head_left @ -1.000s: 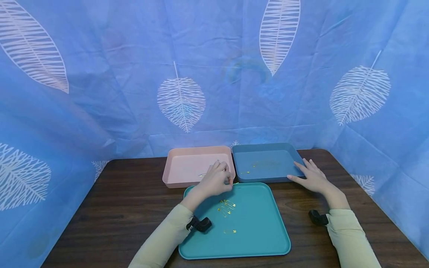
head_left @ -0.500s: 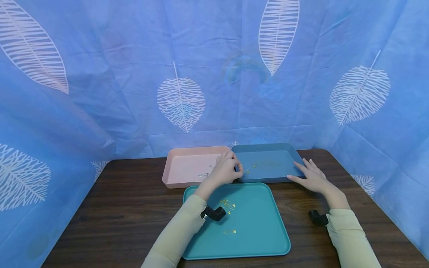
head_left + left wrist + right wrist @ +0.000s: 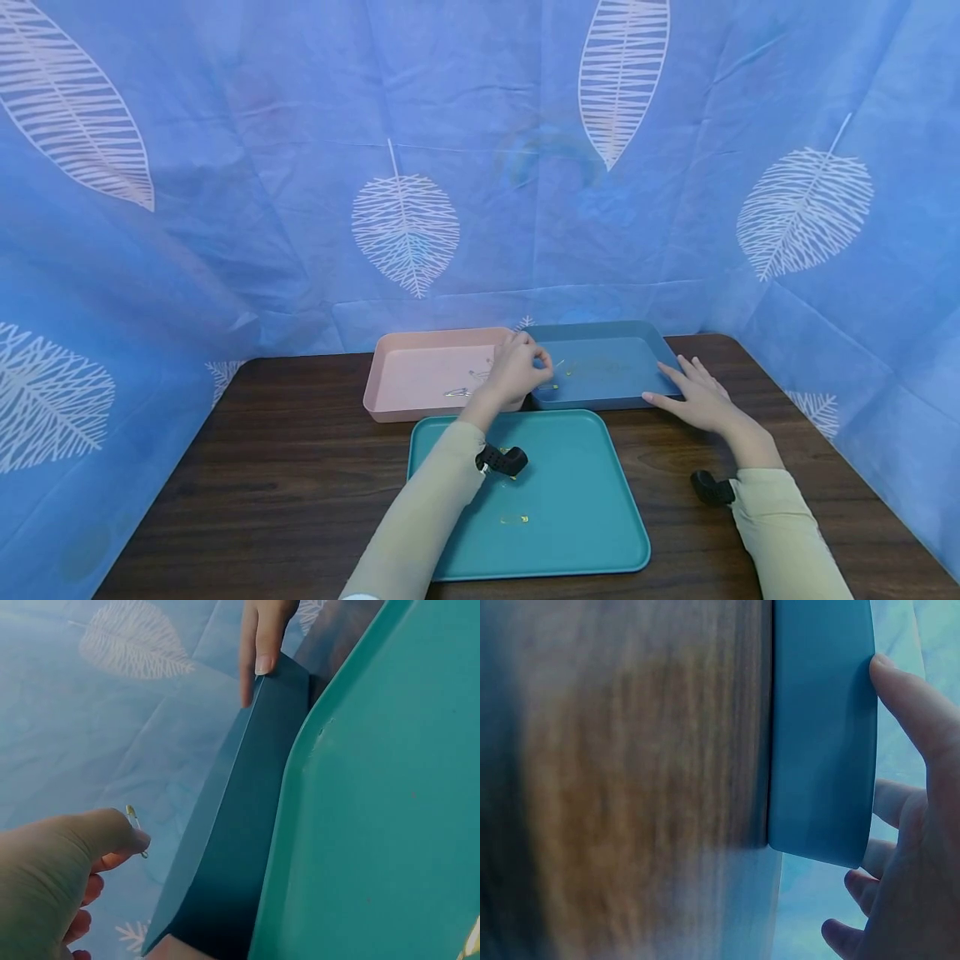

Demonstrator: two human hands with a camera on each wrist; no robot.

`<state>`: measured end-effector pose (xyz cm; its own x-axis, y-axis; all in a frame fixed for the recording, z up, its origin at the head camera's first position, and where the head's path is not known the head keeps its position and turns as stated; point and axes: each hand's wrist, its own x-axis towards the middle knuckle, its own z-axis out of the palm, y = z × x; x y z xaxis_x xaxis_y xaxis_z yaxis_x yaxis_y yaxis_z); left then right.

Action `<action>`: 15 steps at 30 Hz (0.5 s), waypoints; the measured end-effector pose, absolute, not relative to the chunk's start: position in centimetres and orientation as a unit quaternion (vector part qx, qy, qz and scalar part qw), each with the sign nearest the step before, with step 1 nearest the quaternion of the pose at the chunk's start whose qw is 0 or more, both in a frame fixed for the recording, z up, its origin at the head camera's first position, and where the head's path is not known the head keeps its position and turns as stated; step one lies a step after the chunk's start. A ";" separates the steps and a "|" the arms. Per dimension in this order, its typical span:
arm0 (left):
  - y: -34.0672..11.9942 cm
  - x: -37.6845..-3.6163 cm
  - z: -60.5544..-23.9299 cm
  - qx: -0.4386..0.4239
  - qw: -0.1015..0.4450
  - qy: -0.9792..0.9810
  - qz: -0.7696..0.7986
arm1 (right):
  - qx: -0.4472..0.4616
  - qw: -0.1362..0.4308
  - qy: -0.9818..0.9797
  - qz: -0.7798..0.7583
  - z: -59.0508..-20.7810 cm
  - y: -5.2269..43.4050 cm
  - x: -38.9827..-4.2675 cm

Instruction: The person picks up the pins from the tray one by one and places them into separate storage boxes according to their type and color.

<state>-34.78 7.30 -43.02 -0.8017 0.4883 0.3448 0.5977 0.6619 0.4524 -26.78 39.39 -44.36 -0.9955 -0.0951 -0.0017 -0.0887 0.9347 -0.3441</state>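
Between thumb and forefinger, my left hand [image 3: 517, 371] pinches a gold safety pin [image 3: 137, 831], held over the left end of the blue tray [image 3: 600, 360]. A few gold safety pins [image 3: 555, 386] lie inside that tray. My right hand [image 3: 697, 398] rests at the blue tray's front right corner, fingers spread and thumb on the rim. Silver safety pins [image 3: 456, 392] lie in the pink tray [image 3: 420, 414], partly behind my left hand. On the teal tray [image 3: 570, 500] in front lies a gold safety pin [image 3: 516, 519]; others there are mostly hidden by my left wrist.
The pink and blue trays stand side by side at the back of the dark wooden table [image 3: 262, 467], with the teal tray before them. A blue leaf-print cloth [image 3: 480, 167] hangs behind. Each wrist wears a black camera [image 3: 506, 460].
My left hand has moved right, from the front of the pink tray to over the blue tray's left end, uncovering more silver pins. The right hand has stayed put.
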 end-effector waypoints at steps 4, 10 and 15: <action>7.9 -35.0 -43.3 -0.292 0.092 -0.908 -0.288 | -0.045 0.010 0.984 -0.175 -44.4 39.4 -26.7; 9.0 -35.7 -43.6 -0.269 0.087 -0.915 -0.288 | -0.044 0.011 0.984 -0.172 -44.3 39.5 -26.7; 9.8 -36.2 -44.0 -0.235 0.094 -0.930 -0.265 | -0.047 0.009 0.983 -0.178 -44.0 39.3 -26.5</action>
<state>-36.23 9.78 -43.97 -0.8720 0.3874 0.2993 0.4870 0.7492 0.4489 -26.52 39.31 -43.99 -0.9954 -0.0961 -0.0014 -0.0896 0.9325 -0.3500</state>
